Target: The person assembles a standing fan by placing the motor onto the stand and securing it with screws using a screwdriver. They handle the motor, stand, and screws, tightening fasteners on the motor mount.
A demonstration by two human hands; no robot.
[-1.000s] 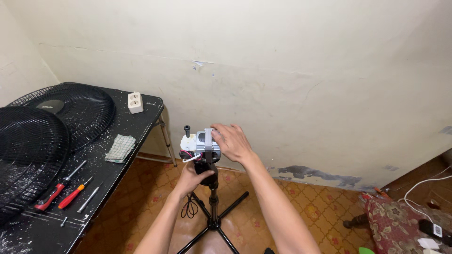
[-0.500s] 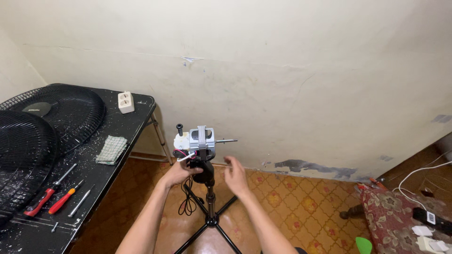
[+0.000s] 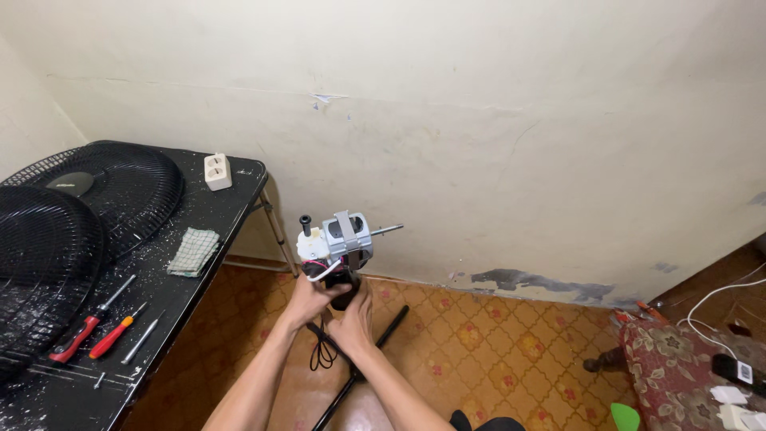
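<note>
1. Both hands have closed in since half a second ago, now clasped around the black neck under the fan motor (image 3: 345, 238).
2. Left hand (image 3: 309, 297) and right hand (image 3: 355, 319) grip it, touching.
3. Motor sits atop its stand (image 3: 363, 369), beside the black table's (image 3: 215, 215) right edge.

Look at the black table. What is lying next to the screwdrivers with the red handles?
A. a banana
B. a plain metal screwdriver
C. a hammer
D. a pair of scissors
B: on the black table, a thin all-metal screwdriver lies just to the right of the two red-handled screwdrivers, and no scissors, hammer or banana is there.
</note>
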